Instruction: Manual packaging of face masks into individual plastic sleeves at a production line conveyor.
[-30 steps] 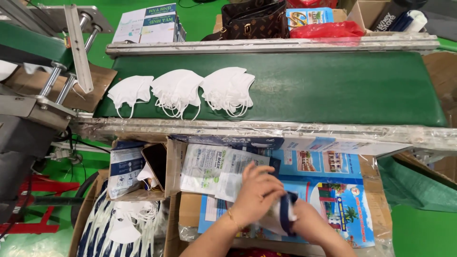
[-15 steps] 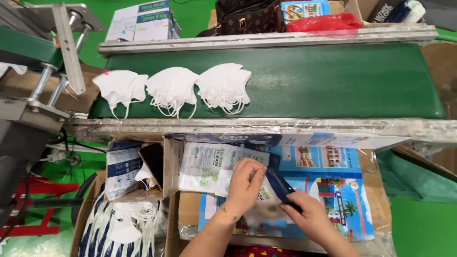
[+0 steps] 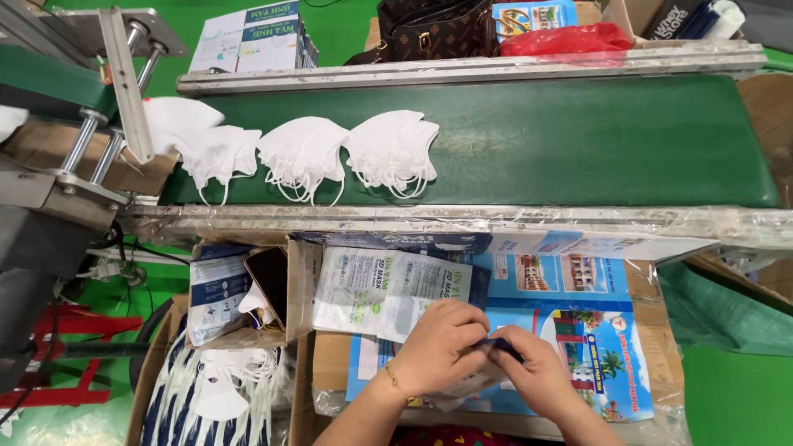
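Head view is looking down on a packing spot beside a green conveyor belt [image 3: 578,140]. Both hands are meeting over a flat printed sheet of cardboard [image 3: 595,330] lying on top of an open box. The left hand [image 3: 438,343] is curling its fingers onto the top edge of a clear mask packet [image 3: 462,388], and the right hand [image 3: 537,376] is pinching the same packet at a dark blue strip [image 3: 505,347] showing between the two thumbs; both are grasping it, not hanging loose. The packet is sitting low in the frame, just under the hands and partly hidden by them. A stack of empty printed packets [image 3: 388,289] is lying just to the left, touching the left hand's knuckles. Farther left, a small carton [image 3: 216,293] is holding more packets and a dark phone [image 3: 268,281], and below it a box of loose white masks [image 3: 219,388] is standing open. On the belt, three piles of white masks [image 3: 306,153] are resting in a row, well apart from the hands.
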